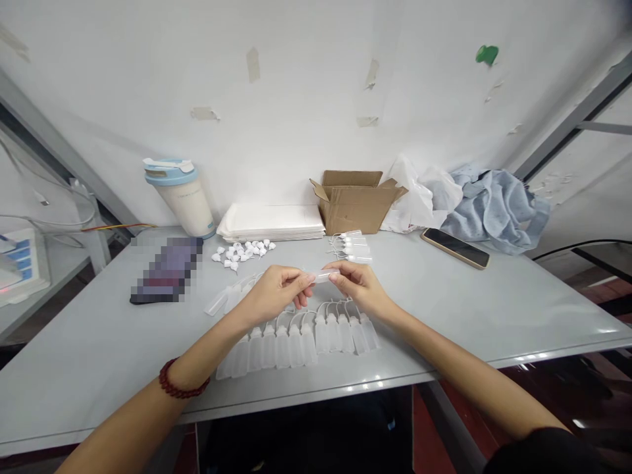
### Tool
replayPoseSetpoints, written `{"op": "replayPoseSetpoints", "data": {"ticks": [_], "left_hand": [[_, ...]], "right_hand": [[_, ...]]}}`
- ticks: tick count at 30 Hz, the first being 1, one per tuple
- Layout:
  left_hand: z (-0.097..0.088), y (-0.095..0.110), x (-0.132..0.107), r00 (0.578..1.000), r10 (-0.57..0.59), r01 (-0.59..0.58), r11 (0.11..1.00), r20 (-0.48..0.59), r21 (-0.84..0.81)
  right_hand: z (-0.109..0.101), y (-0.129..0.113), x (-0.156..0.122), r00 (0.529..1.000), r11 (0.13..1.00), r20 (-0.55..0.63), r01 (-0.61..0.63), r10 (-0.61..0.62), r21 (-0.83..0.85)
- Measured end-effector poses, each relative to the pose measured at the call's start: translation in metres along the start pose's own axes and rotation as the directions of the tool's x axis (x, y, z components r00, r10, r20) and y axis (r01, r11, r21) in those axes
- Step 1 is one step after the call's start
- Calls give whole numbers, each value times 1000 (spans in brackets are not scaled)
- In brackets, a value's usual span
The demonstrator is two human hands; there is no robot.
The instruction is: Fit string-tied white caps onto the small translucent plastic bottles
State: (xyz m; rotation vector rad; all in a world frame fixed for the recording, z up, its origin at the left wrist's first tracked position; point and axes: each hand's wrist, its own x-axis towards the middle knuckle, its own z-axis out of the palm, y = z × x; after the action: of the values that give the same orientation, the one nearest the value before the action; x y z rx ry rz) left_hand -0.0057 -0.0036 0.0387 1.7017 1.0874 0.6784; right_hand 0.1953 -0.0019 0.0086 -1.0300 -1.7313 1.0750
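My left hand point(276, 289) and my right hand point(356, 283) pinch the two ends of one small clear plastic bottle point(323, 276), held level above the grey table point(494, 309). Just below my hands lies a row of several similar clear bottles point(301, 341) side by side, with tethered caps. A few more bottles point(351, 247) lie farther back, to the right of a scatter of small white caps point(243, 253). Another clear bottle point(217, 304) lies left of my left hand.
At the back stand a white and blue cup point(182, 196), a stack of white sheets point(271, 224), an open cardboard box point(353, 201), white plastic bags point(419, 191) and blue cloth point(494, 204). A phone point(455, 248) lies right; a blurred dark object point(165, 270) left.
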Motion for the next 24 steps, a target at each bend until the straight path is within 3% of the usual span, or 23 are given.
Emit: {"op": "replayPoseSetpoints", "data": {"ticks": [6, 11, 14, 16, 20, 24], "left_hand": [[5, -3, -3, 981, 186, -174, 971, -63, 162], [8, -10, -2, 882, 460, -381, 824, -102, 420], [10, -13, -1, 835, 543, -431, 748, -91, 504], [9, -12, 0, 856, 508, -399, 765, -93, 506], [6, -5, -1, 960, 265, -216, 903, -88, 370], [3, -1, -3, 994, 100, -87, 974, -48, 210]], "right_hand": [[-2, 0, 0, 1000, 1000, -21, -19, 20, 14], [-1, 0, 1, 997, 997, -32, -65, 66, 34], [-1, 2, 2, 995, 994, -32, -92, 94, 60], [0, 3, 2, 995, 993, -35, -90, 92, 75], [1, 2, 2, 999, 995, -11, -48, 50, 89], [2, 0, 1, 1000, 992, 22, -21, 19, 125]]}}
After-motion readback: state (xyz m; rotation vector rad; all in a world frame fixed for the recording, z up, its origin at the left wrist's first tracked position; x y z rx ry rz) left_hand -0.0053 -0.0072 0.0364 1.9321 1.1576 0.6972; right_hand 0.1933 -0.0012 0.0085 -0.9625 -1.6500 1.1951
